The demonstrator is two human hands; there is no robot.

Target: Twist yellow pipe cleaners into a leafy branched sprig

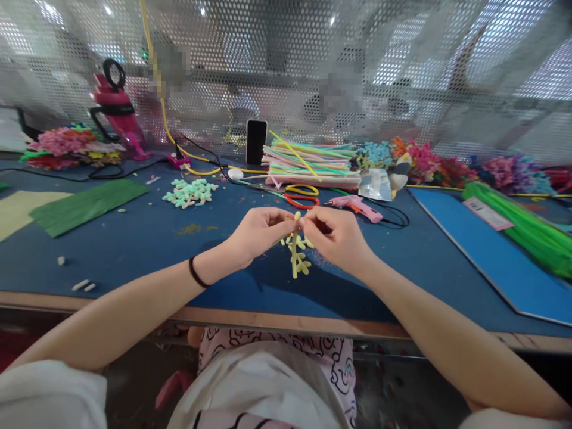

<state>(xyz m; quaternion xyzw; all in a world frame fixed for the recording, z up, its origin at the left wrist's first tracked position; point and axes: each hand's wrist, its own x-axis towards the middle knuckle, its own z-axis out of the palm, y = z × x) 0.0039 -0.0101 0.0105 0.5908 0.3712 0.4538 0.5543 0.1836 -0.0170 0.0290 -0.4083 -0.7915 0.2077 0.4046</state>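
Note:
Fingertips of my left hand and my right hand meet over the table, both pinched on a pale yellow pipe cleaner. Its stem hangs down between the hands, and a small rounded end shows above the fingertips. Several yellow pipe-cleaner petals show beside and behind the stem; whether they join it or lie on the table I cannot tell. The fingers partly hide the held spot. Beyond my right hand lies a pink glue gun, and scissors with red and yellow handles lie behind the hands.
A stack of pastel pipe cleaners and a phone stand at the back. Mint pipe-cleaner shapes and green felt lie left. On the right are a blue board and bright green pipe cleaners. A pink bottle stands back left.

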